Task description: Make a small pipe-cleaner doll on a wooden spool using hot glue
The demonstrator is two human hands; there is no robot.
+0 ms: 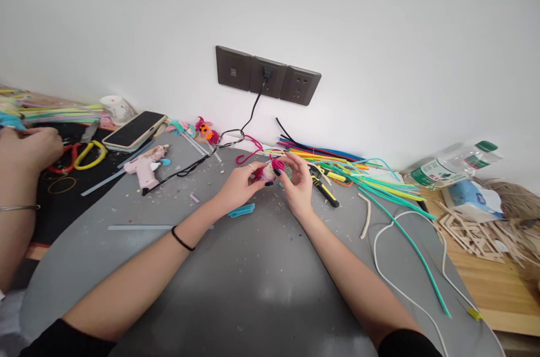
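Far left of the frame: a co-worker's hand (29,149) rests closed over coloured rubber bands on a dark mat (59,205) (a thin bangle shows on that forearm). Just right of it lie a yellow loop (90,154) and a phone (134,130), face up and propped on a pale case.

Left of centre: a pink glue gun (147,166) lies on its side on the grey work mat (253,278), its black cord running up to the wall sockets (268,75) at upper centre. A clear glue stick (143,227) lies flat on the mat, below the gun.

Centre: the left hand (238,185) pinches a small magenta pipe-cleaner piece (270,170) between thumb and fingers, grip closed on it. A turquoise scrap (242,211) lies just below this hand. The right hand (298,182) meets the same piece from the other side, fingertips curled and touching it; both hands hold it above the mat, near its far edge.

Right of centre: a fanned heap of pipe cleaners (358,174) in mixed colours, with yellow-handled cutters (324,191) beside the right hand.

Far right: a plastic bottle (455,165) on its side and a pile of wooden sticks (476,233) on the wooden table.
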